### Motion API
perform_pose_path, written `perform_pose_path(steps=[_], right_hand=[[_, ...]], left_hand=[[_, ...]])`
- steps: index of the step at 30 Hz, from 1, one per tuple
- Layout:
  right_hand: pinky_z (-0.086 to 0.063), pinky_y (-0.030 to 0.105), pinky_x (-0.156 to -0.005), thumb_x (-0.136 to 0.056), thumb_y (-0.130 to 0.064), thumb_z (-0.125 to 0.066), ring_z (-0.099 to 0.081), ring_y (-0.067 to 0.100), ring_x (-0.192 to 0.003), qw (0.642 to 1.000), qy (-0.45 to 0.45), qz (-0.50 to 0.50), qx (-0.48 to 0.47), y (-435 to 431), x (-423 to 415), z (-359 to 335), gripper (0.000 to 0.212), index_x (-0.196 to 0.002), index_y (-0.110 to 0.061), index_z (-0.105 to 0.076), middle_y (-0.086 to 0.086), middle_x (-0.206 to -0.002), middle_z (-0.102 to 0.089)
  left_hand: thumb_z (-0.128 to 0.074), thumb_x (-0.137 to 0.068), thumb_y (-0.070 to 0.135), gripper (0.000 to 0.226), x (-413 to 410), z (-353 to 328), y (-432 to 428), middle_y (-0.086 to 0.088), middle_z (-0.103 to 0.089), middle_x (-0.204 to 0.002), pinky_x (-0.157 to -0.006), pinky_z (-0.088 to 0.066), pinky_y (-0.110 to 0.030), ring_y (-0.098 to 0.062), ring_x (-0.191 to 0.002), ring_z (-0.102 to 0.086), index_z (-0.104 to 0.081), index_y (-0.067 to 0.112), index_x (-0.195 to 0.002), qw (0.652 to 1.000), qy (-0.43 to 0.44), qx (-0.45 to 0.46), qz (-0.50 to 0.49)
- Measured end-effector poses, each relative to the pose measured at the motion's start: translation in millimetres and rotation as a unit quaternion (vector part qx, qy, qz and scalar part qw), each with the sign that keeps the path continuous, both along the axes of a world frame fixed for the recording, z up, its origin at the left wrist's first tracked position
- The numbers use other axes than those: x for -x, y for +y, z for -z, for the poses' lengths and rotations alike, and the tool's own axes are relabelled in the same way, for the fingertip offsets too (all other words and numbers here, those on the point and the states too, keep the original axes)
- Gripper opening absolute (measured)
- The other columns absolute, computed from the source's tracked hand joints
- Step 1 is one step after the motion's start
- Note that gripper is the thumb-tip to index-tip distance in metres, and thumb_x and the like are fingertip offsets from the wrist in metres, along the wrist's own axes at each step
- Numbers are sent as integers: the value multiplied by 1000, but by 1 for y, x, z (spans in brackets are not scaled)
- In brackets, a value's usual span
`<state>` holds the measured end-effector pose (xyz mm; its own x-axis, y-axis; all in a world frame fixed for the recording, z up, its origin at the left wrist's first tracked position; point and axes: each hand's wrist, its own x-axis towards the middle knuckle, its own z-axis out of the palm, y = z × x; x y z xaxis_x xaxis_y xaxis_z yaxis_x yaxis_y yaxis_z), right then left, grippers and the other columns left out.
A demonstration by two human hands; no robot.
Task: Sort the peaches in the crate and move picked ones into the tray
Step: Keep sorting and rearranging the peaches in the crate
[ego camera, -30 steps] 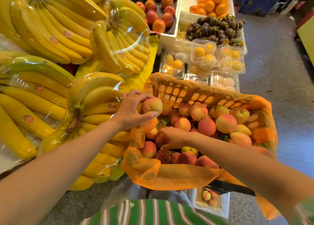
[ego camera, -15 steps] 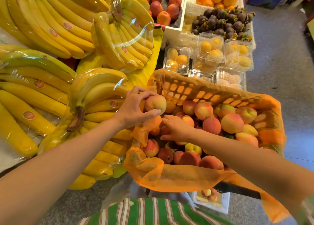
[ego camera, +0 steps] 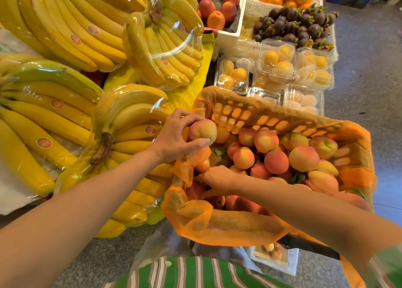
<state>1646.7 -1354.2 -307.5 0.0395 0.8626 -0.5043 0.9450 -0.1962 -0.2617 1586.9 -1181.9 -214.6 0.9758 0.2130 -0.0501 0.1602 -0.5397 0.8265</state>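
Left hand (ego camera: 174, 138) grips a round pink-yellow peach (ego camera: 202, 131) over the orange-lined crate (ego camera: 239, 113). Right hand (ego camera: 218, 176) is buried among fruit, grip unclear. Red banana stickers (ego camera: 57, 103) seem illegible.

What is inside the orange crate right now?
Loose peaches piled high, a few green leaves, and the right hand reaching among them. The lower layers and the floor of the crate are covered by fruit.

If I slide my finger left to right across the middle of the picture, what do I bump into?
wrapped bananas → left hand → the peach it holds → piled peaches → right wall of the crate → grey floor
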Motion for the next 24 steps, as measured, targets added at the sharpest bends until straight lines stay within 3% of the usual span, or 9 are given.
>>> perform_pose_path(steps=[5, 8, 11, 14, 19, 21, 22, 24], right_hand=[[-55, 42, -72, -85, -53, -61, -62, 31, -95, 1000, 1, 3, 11, 3, 8, 5, 61, -134, -20, -48, 8, -108, -63], [-54, 43, -73, -82, -53, -64, -60, 29, -96, 999, 33, 21, 25, 9, 5, 6, 63, -132, -19, -48, 8, -111, -61], [-52, 42, -78, -78, -54, -68, -59, 27, -99, 992, 112, 50, 15, 5, -9, -1, 70, -134, -18, -46, 6, -117, -60], [-51, 36, -83, -79, -45, -73, -57, 20, -100, 963, 232, 134, 19, -12, -27, -22, 63, -131, -18, -48, 3, -119, -59], [-49, 33, -96, -82, -33, -75, -54, 12, -112, 857, 407, 317, 11, -49, -49, -65, 49, -125, -30, -52, -5, -122, -55], [-47, 32, -97, -85, -31, -71, -54, 14, -116, 807, 468, 361, 6, -63, -55, -76, 48, -129, -31, -52, -2, -129, -53], [-49, 33, -94, -87, -30, -66, -57, 17, -113, 758, 529, 381, 2, -69, -56, -79, 49, -132, -27, -49, 4, -131, -53], [-54, 33, -84, -87, -31, -51, -62, 25, -96, 603, 669, 434, 0, -77, -54, -88, 52, -137, -15, -44, 16, -122, -56]], left_hand=[[-60, -62, 66, 55, 0, 0, 0, -2, -45, -113, -93, -46, -41, -22, -113, -45, -54, 42, -112, 1000, 4, 7, -5], [-60, -63, 66, 53, 0, 0, 0, -1, -44, -112, -94, -46, -42, -23, -113, -45, -54, 44, -111, 1000, 4, 10, -3], [-60, -62, 65, 54, 0, -1, 0, -2, -45, -113, -94, -45, -39, -22, -113, -45, -53, 43, -111, 1000, 6, 13, 0], [-60, -62, 66, 56, -2, 0, 1, -2, -45, -113, -94, -45, -38, -21, -112, -46, -55, 41, -112, 1000, 8, 12, -2], [-58, -61, 68, 60, -6, -7, -2, 0, -49, -112, -85, -38, -18, -13, -108, -48, -56, 38, -113, 999, 4, 46, -13], [-59, -61, 67, 51, -10, -12, -4, 1, -53, -112, -83, -41, -21, -12, -105, -50, -55, 44, -107, 997, -1, 77, -20], [-60, -62, 65, 47, -12, -16, -7, 3, -56, -111, -83, -44, -24, -11, -103, -53, -55, 46, -104, 995, -6, 95, -21], [-62, -63, 62, 45, -17, -25, -14, 10, -60, -106, -78, -49, -26, -6, -97, -57, -57, 43, -104, 989, -20, 144, -19]])
